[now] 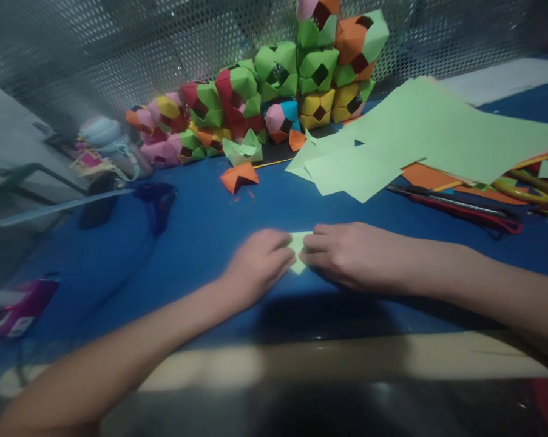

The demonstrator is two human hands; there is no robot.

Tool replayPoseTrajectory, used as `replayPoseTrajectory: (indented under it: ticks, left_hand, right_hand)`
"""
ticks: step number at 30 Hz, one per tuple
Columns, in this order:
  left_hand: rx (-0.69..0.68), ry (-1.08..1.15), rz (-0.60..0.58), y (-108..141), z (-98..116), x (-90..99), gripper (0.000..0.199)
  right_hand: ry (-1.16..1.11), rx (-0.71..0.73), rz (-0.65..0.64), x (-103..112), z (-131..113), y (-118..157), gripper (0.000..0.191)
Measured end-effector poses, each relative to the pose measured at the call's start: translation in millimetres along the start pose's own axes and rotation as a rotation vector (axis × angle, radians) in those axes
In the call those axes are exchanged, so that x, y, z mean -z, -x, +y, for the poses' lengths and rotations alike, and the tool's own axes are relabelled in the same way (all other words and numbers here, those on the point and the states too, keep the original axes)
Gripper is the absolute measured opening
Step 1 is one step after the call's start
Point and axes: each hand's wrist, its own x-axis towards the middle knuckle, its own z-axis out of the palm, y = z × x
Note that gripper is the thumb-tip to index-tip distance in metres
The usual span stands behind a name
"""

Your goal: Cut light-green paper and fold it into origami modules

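Note:
A small light green folded paper point(300, 250) lies on the blue tabletop, between my two hands, its lower end coming to a point. My left hand point(263, 262) has its fingers bent together on the paper's left edge. From the right, my right hand point(340, 252) presses its closed fingers on the other edge. The middle of the paper shows between the fingertips; the rest is covered. Farther back sit an orange folded piece point(240, 178) and a light green folded piece point(244, 149).
Stacked colourful paper blocks point(276, 73) stand along the perforated panel. Green sheets point(410, 133) and a red-and-black cutter point(465, 209) lie to the right. At left are a blue glue gun point(158, 197), a bottle point(114, 145) and a magenta box point(21, 308).

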Motion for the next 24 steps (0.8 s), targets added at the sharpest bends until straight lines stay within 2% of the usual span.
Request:
replayPoseTrajectory:
  ticks: [5,10,14,17,20,24]
  left_hand:
    - [0.017,-0.029,-0.013,3.4,-2.7,-3.3,0.021]
    - [0.043,-0.073,-0.066,3.3,0.4,-1.1,0.022]
    - [0.118,-0.079,-0.109,2.6,2.9,0.3,0.025]
    - [0.208,-0.050,-0.173,2.9,3.5,1.9,0.024]
    - [0.248,-0.037,-0.213,3.1,3.1,2.8,0.021]
    - [0.171,-0.059,-0.225,2.4,2.9,2.6,0.019]
  right_hand:
    - [-0.007,-0.043,0.041,-1.5,-1.5,-2.1,0.020]
    - [-0.002,-0.187,0.131,-5.6,-8.0,-5.6,0.024]
    - [0.079,-0.162,0.159,-12.2,-10.2,-8.3,0.036]
    - [0.108,-0.140,0.185,-15.7,-9.0,-8.4,0.035]
    - [0.175,-0.158,0.108,-12.3,-8.6,-4.2,0.029]
    - [0.245,-0.214,-0.085,-1.3,-11.5,5.1,0.031]
